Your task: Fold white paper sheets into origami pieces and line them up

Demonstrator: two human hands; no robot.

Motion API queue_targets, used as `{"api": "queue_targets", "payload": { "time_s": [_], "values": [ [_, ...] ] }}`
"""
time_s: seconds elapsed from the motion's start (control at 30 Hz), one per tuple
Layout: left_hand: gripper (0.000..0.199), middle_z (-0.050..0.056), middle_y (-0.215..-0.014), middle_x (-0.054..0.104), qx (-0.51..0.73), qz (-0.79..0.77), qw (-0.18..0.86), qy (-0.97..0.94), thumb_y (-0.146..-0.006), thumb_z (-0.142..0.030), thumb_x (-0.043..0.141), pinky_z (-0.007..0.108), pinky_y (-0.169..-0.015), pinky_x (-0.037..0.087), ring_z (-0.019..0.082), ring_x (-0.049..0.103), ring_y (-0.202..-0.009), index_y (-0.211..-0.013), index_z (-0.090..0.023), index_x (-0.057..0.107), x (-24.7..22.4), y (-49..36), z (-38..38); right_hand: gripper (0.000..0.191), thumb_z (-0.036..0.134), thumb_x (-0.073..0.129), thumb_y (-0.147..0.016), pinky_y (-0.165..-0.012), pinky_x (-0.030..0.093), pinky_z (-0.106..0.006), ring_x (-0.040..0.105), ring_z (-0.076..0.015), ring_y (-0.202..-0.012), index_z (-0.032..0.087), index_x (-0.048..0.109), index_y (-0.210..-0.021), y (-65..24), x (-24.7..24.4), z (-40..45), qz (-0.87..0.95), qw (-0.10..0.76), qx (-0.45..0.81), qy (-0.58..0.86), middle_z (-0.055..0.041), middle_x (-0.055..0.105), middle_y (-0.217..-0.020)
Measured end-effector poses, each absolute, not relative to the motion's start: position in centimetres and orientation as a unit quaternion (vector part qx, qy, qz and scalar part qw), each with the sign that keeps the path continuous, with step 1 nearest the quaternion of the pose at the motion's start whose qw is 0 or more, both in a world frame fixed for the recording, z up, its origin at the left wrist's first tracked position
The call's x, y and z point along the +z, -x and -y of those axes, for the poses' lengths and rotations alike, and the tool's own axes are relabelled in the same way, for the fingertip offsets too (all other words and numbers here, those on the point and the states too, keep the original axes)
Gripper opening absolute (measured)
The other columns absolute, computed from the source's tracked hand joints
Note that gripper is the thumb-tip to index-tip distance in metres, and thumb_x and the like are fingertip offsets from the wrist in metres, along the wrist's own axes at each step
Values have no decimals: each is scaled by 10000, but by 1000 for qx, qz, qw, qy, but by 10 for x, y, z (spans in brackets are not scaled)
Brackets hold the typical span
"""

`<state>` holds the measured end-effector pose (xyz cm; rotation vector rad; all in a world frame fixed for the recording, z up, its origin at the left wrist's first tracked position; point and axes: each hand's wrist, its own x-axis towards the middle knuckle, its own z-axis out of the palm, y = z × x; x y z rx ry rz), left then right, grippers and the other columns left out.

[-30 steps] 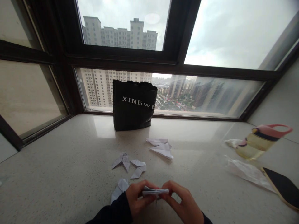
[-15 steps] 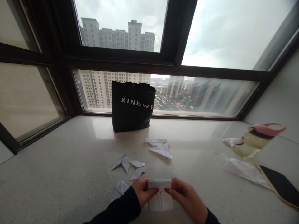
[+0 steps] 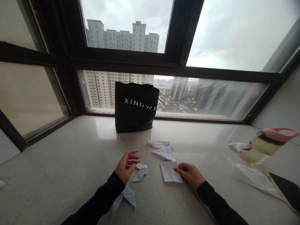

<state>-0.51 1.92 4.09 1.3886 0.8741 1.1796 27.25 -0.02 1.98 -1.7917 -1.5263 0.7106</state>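
My right hand [image 3: 190, 175] pinches the right edge of a folded white paper square [image 3: 170, 172], thumb on top. My left hand [image 3: 127, 165] hovers with fingers apart over the left folded papers, holding nothing. Just right of its fingertips lies a small folded paper piece [image 3: 141, 171]. Another folded paper figure [image 3: 128, 194] with pointed ends rests below my left wrist, partly covered by the forearm. Behind the square sit paper planes [image 3: 164, 152], one overlapping the other. The folded paper that was left of the small piece is hidden behind my left hand.
A black bag [image 3: 136, 109] stands by the window. To the right are a yellow bottle with a pink lid [image 3: 263, 147], a crumpled clear plastic wrapper [image 3: 254, 178] and a dark phone [image 3: 286, 190] on the speckled white sill [image 3: 70, 175].
My left hand has let go of the folded paper square and moved up and left, its fingers opening. My right hand has carried the square forward, close to the paper planes.
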Motion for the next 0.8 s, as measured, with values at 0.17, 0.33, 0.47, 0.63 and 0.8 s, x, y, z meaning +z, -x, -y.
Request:
{"api": "queue_targets", "payload": {
  "time_s": [0.17,0.33,0.47,0.63,0.8],
  "values": [
    [490,38,-802,610,554,-396,517,-519,-613,-163,483,274,-612,415,168,604,-716,-1082,-163,342,49,34,-28,190,363,570,-563,-520,362,-280,531,-183,-529,175,568,-532,-273,23,-12,593,320,228,702,-14,584,-511],
    [572,16,-762,619,600,-412,479,-491,-595,-156,490,262,-583,413,168,612,-696,-1133,-163,297,57,47,-29,229,397,540,-582,-495,388,-262,547,-166,-505,172,576,-560,-275,28,-15,598,314,245,695,-14,600,-517],
    [511,22,-766,617,585,-427,472,-503,-589,-154,491,257,-574,420,170,604,-712,-1084,-156,362,54,54,-29,272,428,531,-585,-415,379,-240,531,-146,-428,164,581,-544,-277,27,-9,604,300,274,686,0,582,-455],
    [326,34,-769,605,566,-434,428,-555,-594,-141,451,277,-643,431,162,581,-743,-917,-146,492,50,55,-27,248,406,560,-579,-436,380,-241,540,-154,-457,166,586,-522,-276,19,-1,609,287,254,694,-1,589,-462],
    [270,55,-846,613,545,-441,349,-621,-652,-174,416,287,-658,432,165,566,-771,-904,-158,509,57,54,-26,185,376,573,-575,-510,371,-269,540,-175,-534,196,571,-533,-276,16,-3,611,290,193,711,-2,590,-538]
  ]
}}
